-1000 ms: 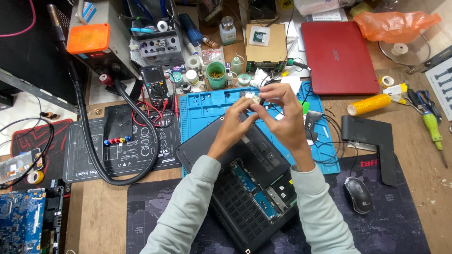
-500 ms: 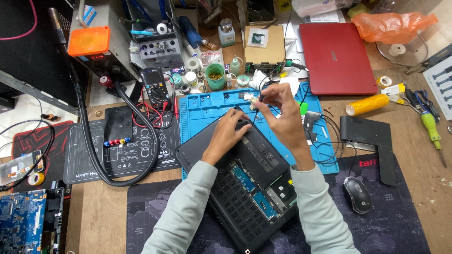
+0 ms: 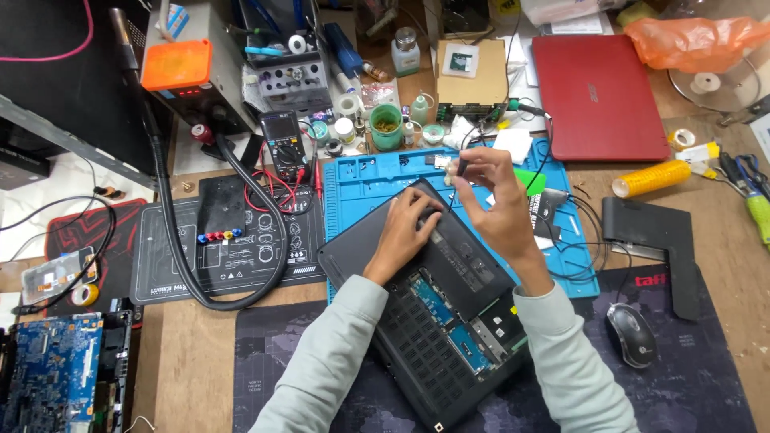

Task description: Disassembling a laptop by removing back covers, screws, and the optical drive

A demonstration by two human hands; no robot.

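Observation:
A black laptop [image 3: 449, 321] lies upside down on a blue work mat [image 3: 361, 178], its bottom partly uncovered so that circuit boards and a fan grille show. My left hand [image 3: 405, 232] lies on the black cover panel [image 3: 377, 240], fingers curled at the panel's far edge. Just above the laptop's far corner, my right hand [image 3: 493, 204] is raised and pinches a small dark tool [image 3: 461, 167] between thumb and fingertips. What the tool's tip touches is too small to tell.
A multimeter [image 3: 285, 148] with red leads and a thick black hose [image 3: 184, 240] are on the left. At the back right lies a red laptop [image 3: 597, 96]. A mouse [image 3: 631, 334], a yellow roll [image 3: 651, 178] and a bare blue circuit board [image 3: 48, 369] sit around the edges.
My left hand came down from beside the right hand onto the laptop's cover panel. The right hand stays raised over the far corner, still pinching.

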